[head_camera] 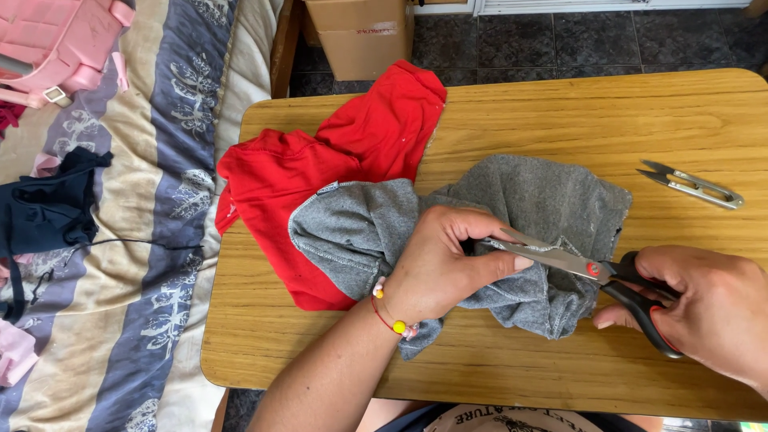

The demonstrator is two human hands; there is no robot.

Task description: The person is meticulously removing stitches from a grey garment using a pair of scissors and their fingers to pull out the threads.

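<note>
on the wooden counter (512,112), the left hand (436,264) bunches grey fabric (528,200) taut over a red garment (336,152); the right hand (712,308) grips scissors (596,276); snip shallow, clear of fingertips.

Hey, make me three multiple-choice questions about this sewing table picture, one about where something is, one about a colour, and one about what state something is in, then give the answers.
1. Where do the small metal snips lie?
A. On the bed cover
B. On the wooden table, off to the right of the grey cloth
C. On top of the red cloth

2. What colour is the cloth under the grey cloth?
A. Red
B. Green
C. White

3. What is the right hand doing?
A. Resting flat and empty
B. Holding a needle
C. Gripping the black handles of the scissors

Answers: 1 B, the snips sit on bare table wood, apart from the cloth. 2 A, red shows at the grey cloth's upper left. 3 C, its fingers are through the handles, while the left hand bunches the grey cloth at the blades.
</note>
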